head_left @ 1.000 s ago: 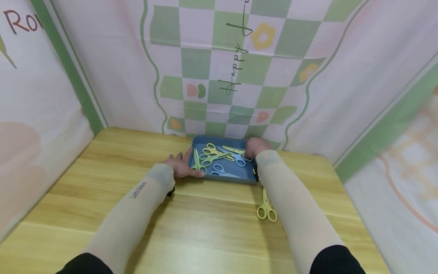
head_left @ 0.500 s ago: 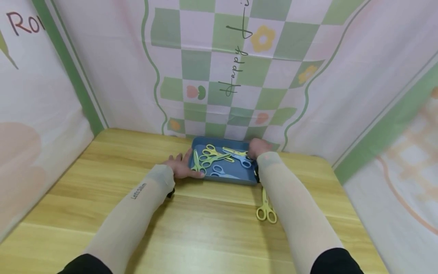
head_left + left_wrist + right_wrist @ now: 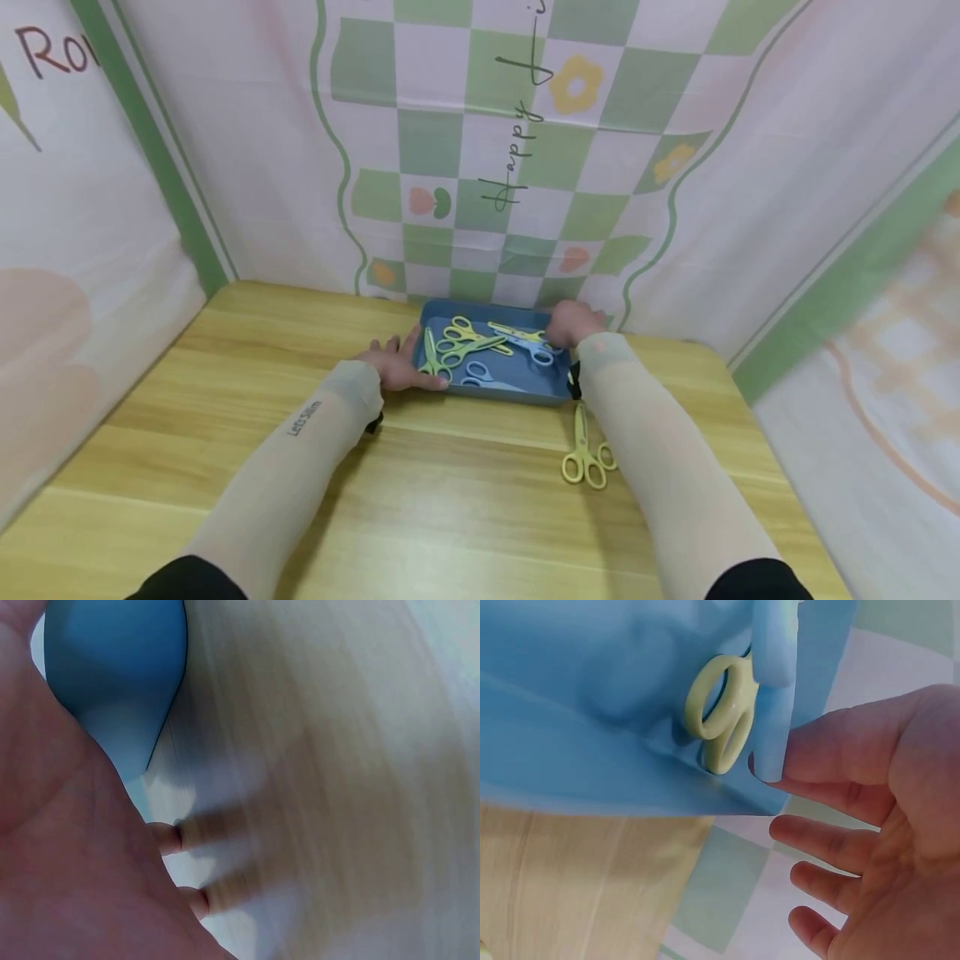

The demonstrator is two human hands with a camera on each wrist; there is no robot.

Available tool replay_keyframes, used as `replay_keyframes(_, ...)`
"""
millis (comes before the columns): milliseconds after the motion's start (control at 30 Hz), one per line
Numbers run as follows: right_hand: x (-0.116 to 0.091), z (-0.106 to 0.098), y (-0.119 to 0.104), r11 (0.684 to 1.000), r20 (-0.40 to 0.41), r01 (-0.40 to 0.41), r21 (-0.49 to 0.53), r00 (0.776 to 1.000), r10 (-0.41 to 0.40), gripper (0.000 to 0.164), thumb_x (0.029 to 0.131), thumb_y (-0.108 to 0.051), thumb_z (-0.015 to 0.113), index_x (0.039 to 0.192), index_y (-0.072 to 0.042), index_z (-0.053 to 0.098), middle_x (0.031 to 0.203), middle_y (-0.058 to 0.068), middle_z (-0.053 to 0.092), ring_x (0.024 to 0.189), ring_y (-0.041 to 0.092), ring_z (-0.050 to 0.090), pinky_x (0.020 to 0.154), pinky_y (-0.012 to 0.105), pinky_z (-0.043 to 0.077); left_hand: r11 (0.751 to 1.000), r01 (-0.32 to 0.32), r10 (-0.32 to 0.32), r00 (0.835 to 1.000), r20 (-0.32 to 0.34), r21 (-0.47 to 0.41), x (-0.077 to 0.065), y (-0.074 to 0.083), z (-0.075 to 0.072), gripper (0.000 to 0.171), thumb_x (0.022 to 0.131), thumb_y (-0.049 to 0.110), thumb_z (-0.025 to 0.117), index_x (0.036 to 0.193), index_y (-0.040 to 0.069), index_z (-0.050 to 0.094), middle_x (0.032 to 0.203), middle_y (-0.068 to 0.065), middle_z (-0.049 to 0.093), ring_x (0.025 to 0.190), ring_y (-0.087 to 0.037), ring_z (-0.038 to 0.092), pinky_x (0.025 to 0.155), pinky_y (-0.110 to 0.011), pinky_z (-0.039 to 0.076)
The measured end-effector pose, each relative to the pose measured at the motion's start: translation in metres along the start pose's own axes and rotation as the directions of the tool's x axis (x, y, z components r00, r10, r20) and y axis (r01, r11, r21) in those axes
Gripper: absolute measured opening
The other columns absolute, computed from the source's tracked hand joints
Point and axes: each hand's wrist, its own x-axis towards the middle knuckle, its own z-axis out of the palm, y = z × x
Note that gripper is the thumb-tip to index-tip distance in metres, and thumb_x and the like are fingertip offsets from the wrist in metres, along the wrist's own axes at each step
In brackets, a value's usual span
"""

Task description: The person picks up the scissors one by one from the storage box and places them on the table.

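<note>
A blue tray (image 3: 517,398) with several yellow, green and blue scissors in it stands at the table's far edge. My left hand (image 3: 393,364) rests spread against its left end, thumb along the near rim; the left wrist view shows the palm (image 3: 82,847) beside the tray wall. At the far right corner, my right hand (image 3: 573,323) pinches a handle of the blue scissors (image 3: 771,735) between thumb and index finger, the other fingers held apart. Right by that handle are the loops of yellow scissors (image 3: 724,712) inside the tray. Two green scissors (image 3: 433,358) lie nearer the left.
Yellow scissors (image 3: 582,458) lie on the wooden table (image 3: 450,500) in front of the tray's right end, with another yellow loop (image 3: 606,455) partly under the right forearm. A checked cloth backdrop (image 3: 498,150) hangs just behind the tray.
My right hand has shifted right, and the blue scissors at its fingers have slid right inside the tray. The forearm moved right too, uncovering another yellow loop. My left hand stays put.
</note>
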Motion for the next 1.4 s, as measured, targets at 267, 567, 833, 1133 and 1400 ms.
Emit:
replay_keyframes(267, -0.007, -0.003, 0.001, 1.0, -0.043, 0.013, 0.0, 0.999, -0.013, 0.012, 0.085, -0.012, 0.057, 0.08, -0.007, 0.066, 0.117, 0.023, 0.061, 0.121, 0.047, 0.044, 0.105, 0.072, 0.016, 1.0, 0.014, -0.014, 1.0, -0.003, -0.008, 0.011, -0.003, 0.005, 0.132, 0.069, 0.084, 0.065, 0.158, 0.03, -0.016, 0.163, -0.023, -0.009, 0.141, -0.053, -0.015, 0.108, -0.072, 0.001)
replay_keyframes(567, -0.026, -0.007, 0.01, 1.0, -0.111, 0.012, 0.002, 0.994, -0.012, 0.019, 0.083, -0.011, 0.048, 0.083, -0.005, 0.066, 0.119, 0.026, 0.062, 0.116, 0.051, 0.05, 0.099, 0.077, 0.023, 1.0, 0.016, -0.016, 1.0, -0.006, 0.007, 0.002, -0.002, 0.003, 0.13, 0.071, 0.083, 0.064, 0.158, 0.028, -0.016, 0.163, -0.024, -0.008, 0.142, -0.053, -0.012, 0.109, -0.07, 0.003)
replay_keyframes(833, -0.046, -0.003, 0.019, 0.997, -0.179, 0.021, 0.081, 0.984, -0.006, 0.042, 0.097, -0.036, 0.047, 0.108, -0.002, 0.071, 0.125, 0.026, 0.061, 0.116, 0.05, 0.05, 0.096, 0.078, 0.021, 1.0, 0.014, -0.014, 1.0, -0.008, 0.022, 0.004, -0.003, 0.002, 0.128, 0.073, 0.083, 0.062, 0.159, 0.029, -0.015, 0.163, -0.023, -0.006, 0.143, -0.053, -0.01, 0.109, -0.071, 0.006)
replay_keyframes(1133, -0.067, 0.003, 0.03, 0.994, -0.168, 0.001, 0.11, 0.986, 0.018, 0.015, 0.08, -0.01, 0.047, 0.066, -0.008, 0.052, 0.085, 0.012, 0.062, 0.087, 0.035, 0.054, 0.093, 0.079, 0.025, 1.0, 0.017, -0.017, 1.0, -0.003, 0.016, 0.004, -0.002, 0.002, 0.125, 0.075, 0.081, 0.063, 0.159, 0.03, -0.015, 0.163, -0.022, -0.007, 0.143, -0.053, -0.011, 0.108, -0.072, 0.005)
replay_keyframes(1400, -0.088, 0.015, 0.036, 0.987, -0.236, 0.038, 0.154, 0.972, -0.001, 0.015, 0.073, -0.007, 0.049, 0.06, -0.008, 0.058, 0.118, 0.019, 0.066, 0.107, 0.042, 0.053, 0.087, 0.073, 0.03, 1.0, 0.028, -0.028, 1.0, 0.004, -0.001, 0.005, 0.0, 0.003, 0.123, 0.076, 0.079, 0.064, 0.158, 0.031, -0.015, 0.164, -0.02, -0.008, 0.143, -0.051, -0.013, 0.109, -0.071, 0.003)
